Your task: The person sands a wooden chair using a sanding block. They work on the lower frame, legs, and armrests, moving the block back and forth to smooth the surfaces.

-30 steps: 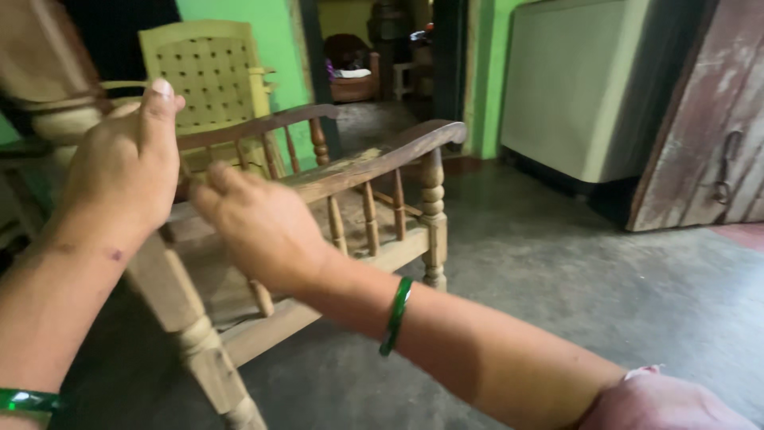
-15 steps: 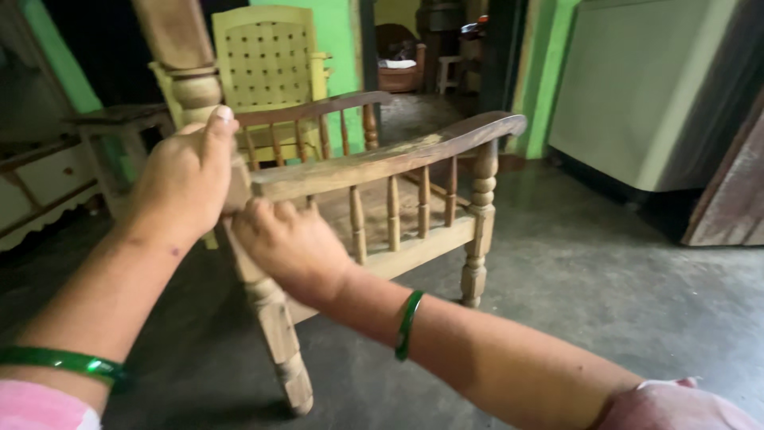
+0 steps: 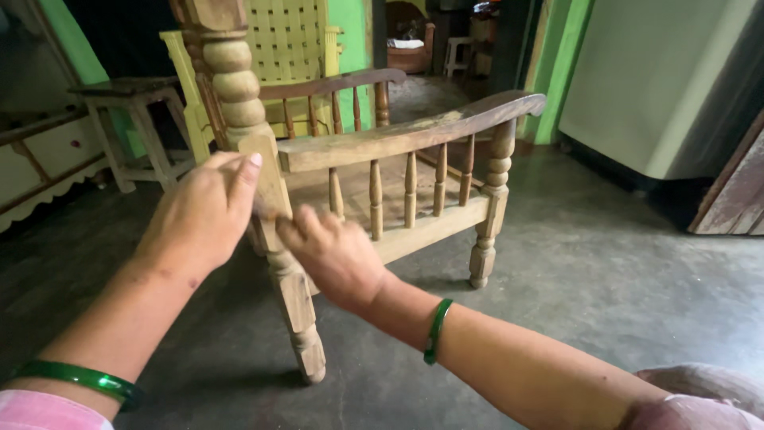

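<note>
Nearest the camera: two bare forearms, each with a green glass bangle, left one (image 3: 76, 381) by a pink sleeve, right one (image 3: 436, 330) at the wrist. Left hand (image 3: 203, 211) lies with fingers loosely curved against the turned rear post (image 3: 267, 199) of an unpainted wooden armchair with spindle sides (image 3: 414, 187), index finger extended up the post's squared section; contact, not a closed grasp. Right hand (image 3: 334, 255) sits just beside and below it, fingers bent toward the same post where the near armrest (image 3: 414, 135) joins (fingertips hidden behind the knuckles, so I cannot tell whether it pinches anything). The chair stands on a grey concrete floor (image 3: 589, 271), directly ahead, its near rear leg closest to the viewer, front legs pointing away. Behind it: a yellow woven-back chair (image 3: 298, 48); to the left, a small worn wooden stool (image 3: 135, 119); to the right, a pale grey-green cabinet (image 3: 645, 80) against a green door frame.
</note>
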